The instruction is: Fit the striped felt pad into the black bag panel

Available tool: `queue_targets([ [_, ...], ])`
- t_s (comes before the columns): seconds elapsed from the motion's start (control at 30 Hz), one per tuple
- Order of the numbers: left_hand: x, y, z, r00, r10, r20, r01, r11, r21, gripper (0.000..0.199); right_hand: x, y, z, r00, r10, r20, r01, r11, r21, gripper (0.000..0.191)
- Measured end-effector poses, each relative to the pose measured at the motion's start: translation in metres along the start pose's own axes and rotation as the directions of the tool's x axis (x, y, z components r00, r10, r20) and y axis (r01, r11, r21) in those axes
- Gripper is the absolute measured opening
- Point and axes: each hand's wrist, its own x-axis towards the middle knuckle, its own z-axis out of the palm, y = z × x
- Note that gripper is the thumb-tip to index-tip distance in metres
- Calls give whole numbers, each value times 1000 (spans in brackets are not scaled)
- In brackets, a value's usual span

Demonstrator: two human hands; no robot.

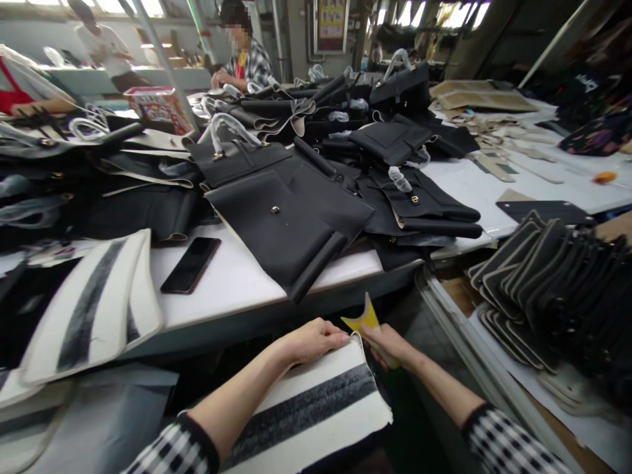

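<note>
A cream panel with a dark stripe (316, 408) lies low in front of me, below the table edge. My left hand (313, 340) is closed on its upper edge near the corner, fingers pressed together. Just to the right, my right hand (388, 343) is wrapped round a yellow tool with a pale, curved tip (364, 317). That tool is beside the panel's corner, where a thin white loop of edging sticks up. Part of the right hand's fingers is hidden behind the tool.
Black leather bag pieces (296, 210) are heaped across the white table (222, 289). A phone (191, 265) lies at its front edge, left of them. More striped panels (93, 303) rest at left. Stacked dark pieces (528, 283) stand at right. People sit and stand behind.
</note>
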Motion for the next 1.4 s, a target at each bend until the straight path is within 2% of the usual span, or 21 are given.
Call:
queue_targets([
  [0.07, 0, 0, -1, 1000, -7, -13, 7, 999, 31, 49, -21, 4, -17, 985, 86, 151, -84, 996, -21, 78],
  [0.1, -1, 0, -1, 1000, -11, -27, 12, 999, 41, 48, -31, 3, -23, 958, 136, 254, -125, 990, -61, 80],
  [0.17, -1, 0, -2, 997, -4, -78, 9, 998, 57, 46, -44, -4, -29, 910, 161, 382, -85, 974, -208, 73],
  [0.23, -1, 0, -1, 989, 11, -147, 2, 996, 85, 51, -46, -20, -27, 931, 63, 359, 77, 928, -364, 64],
  [0.3, -2, 2, 0, 978, 11, -210, 11, 995, 102, 67, -38, -39, -23, 964, -94, 250, 211, 842, -496, 63],
  [0.37, -2, 4, 2, 969, 4, -247, 22, 994, 103, 82, -27, -58, -21, 971, -196, 139, 240, 752, -614, 58],
  [0.43, -3, 6, 3, 962, 10, -271, 19, 994, 104, 90, -17, -74, -19, 952, -303, 39, 224, 604, -765, 58],
  [0.5, -4, 8, 4, 957, 20, -288, 13, 994, 112, 92, -10, -88, -16, 913, -408, 9, 199, 426, -882, 58],
  [0.57, -6, 10, 5, 958, 32, -286, 4, 992, 125, 84, -7, -98, -11, 883, -468, 41, 196, 287, -938, 58],
  [0.63, -8, 12, 5, 960, 69, -272, -25, 986, 162, 63, -5, -107, -5, 870, -482, 105, 219, 185, -958, 59],
  [0.7, -9, 13, 6, 959, 113, -261, -59, 977, 206, 43, -5, -114, 0, 853, -492, 175, 218, 30, -976, 61],
  [0.8, -10, 15, 6, 957, 142, -252, -77, 965, 251, 34, -6, -121, 3, 835, -487, 256, 193, -176, -965, 63],
  [0.9, -10, 16, 7, 958, 154, -242, -74, 948, 309, 28, -8, -125, 3, 832, -469, 297, 210, -230, -950, 63],
  [1.0, -11, 17, 9, 955, 165, -248, -61, 923, 380, 25, -9, -124, 4, 837, -455, 305, 212, -244, -946, 64],
  [1.4, -11, 13, 20, 940, 240, -243, -49, 800, 598, 37, -10, -108, 11, 869, -415, 270, 211, -183, -960, 63],
])
